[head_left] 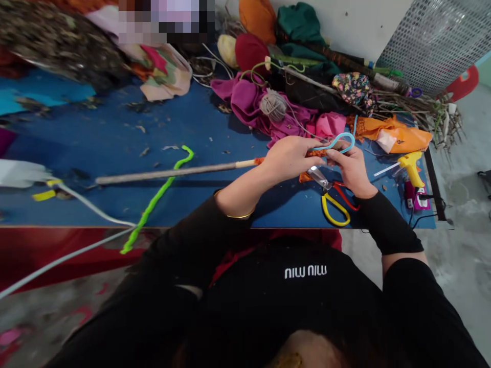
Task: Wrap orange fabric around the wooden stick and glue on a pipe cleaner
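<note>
Over the blue table (215, 204), a long wooden stick (172, 173) has orange wrapping near its right end. My left hand (291, 157) is closed around that wrapped part. Close beside it, my right hand (351, 166) pinches a light blue cord (347, 137), which curves in a loop above the fingers. The fingertips of both hands nearly meet, and part of the stick's end is hidden by them. Just below lie scissors with one yellow and one red handle (336, 209). A bright green fuzzy strip (153, 199) passes under the stick at the left.
A yellow glue gun (412, 168) rests by a purple power socket (417, 198) at the right. Purple cloth (245, 105), grey yarn (273, 105), orange cloth (406, 135) and twigs pile along the back. A white cable (92, 204) crosses the left front edge.
</note>
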A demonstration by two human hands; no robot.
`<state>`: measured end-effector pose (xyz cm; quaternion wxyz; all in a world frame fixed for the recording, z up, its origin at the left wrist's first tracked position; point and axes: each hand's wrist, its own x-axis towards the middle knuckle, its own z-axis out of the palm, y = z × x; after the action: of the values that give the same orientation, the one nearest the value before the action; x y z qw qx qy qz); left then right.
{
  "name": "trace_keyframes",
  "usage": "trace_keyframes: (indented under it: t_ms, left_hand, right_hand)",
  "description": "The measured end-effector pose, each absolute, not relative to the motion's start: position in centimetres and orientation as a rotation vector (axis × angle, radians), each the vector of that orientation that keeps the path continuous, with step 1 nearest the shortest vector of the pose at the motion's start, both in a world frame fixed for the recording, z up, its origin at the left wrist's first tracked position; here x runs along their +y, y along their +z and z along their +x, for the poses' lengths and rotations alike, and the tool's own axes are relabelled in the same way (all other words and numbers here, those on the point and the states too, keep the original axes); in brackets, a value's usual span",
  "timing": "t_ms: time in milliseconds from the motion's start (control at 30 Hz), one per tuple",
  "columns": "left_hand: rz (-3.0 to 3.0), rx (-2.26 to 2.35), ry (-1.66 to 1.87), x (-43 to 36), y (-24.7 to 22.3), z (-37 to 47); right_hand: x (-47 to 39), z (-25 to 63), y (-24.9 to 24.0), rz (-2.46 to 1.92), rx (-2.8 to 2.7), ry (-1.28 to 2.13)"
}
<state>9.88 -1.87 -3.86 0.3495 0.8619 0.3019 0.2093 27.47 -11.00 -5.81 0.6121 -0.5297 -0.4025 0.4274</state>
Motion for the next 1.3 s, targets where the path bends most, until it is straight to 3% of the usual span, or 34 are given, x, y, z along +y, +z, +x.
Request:
trace_keyframes:
  t_ms: [333,633,800,933,1067,1167,1300]
  left_hand:
    - [2.316,0.828,0.671,-1.6,-4.6,9.5]
    - [2.513,0.784,0.684,-2.2,-5.4,9.7]
    - [2.509,0.91,0.746,-1.5,-5.2,9.2]
    - [2.513,0.924,0.798,-1.2,-5.1,9.0]
    - [2.56,0.881,0.838,-1.6,-5.1,9.3]
    - [2.567,0.899,0.773,-2.0,-4.8,9.5]
    - [2.533,0.951,0.683,-2.3,-4.2,9.7]
  right_hand:
    - [-10.8,27.7,-6.1,-1.285,-0.902,0.784]
    - [-10.3,28.3,-6.9,-1.299,-0.891,0.872]
    - [-10.9,28.6,-5.9,-1.499,-1.173,1.043]
    - [-13.5,30.3,-3.9,-1.865,-1.408,0.299]
    - [-17.8,35.3,-2.5,-2.346,-1.111,-0.366]
    - [-20.5,39.7,-2.6,-2.713,-0.969,-0.505]
    - [-21.9,42.6,-3.3,-3.012,-1.1,-0.373]
